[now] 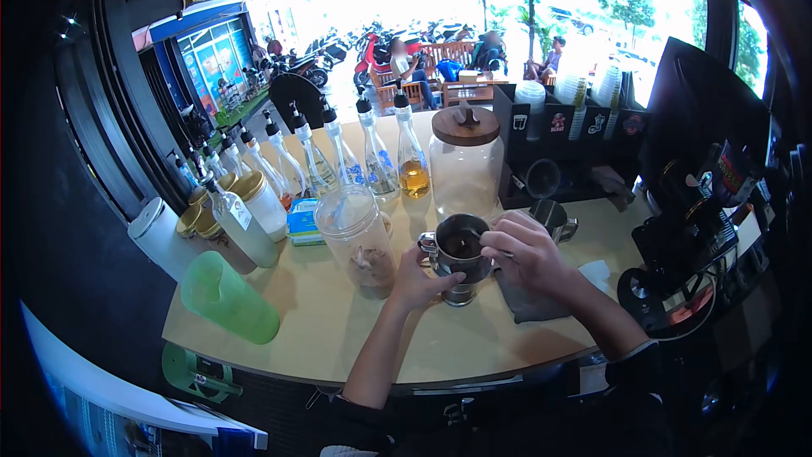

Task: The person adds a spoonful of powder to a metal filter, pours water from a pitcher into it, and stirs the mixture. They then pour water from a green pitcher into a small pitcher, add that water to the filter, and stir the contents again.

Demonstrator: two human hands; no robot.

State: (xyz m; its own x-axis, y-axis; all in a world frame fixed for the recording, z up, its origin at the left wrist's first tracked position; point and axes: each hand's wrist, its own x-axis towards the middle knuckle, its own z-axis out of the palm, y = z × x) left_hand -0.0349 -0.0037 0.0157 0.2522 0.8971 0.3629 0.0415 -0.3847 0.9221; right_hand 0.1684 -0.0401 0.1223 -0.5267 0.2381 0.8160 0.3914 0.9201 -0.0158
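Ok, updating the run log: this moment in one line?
left hand: grips small steel cup | right hand: thin metal utensil in cup

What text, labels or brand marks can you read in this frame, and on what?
Nothing reads clearly.
pump bottles: label print too small.
blue box: print blurred.
black organizer: stickers, unreadable.
packet at right: graphic blurred.
storefront windows: signs blurred.
metal cup in left hand: no marking seen.

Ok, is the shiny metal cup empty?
No, the metal cup in the left hand has dark brown stuff inside, and the right hand holds a spoon over it.
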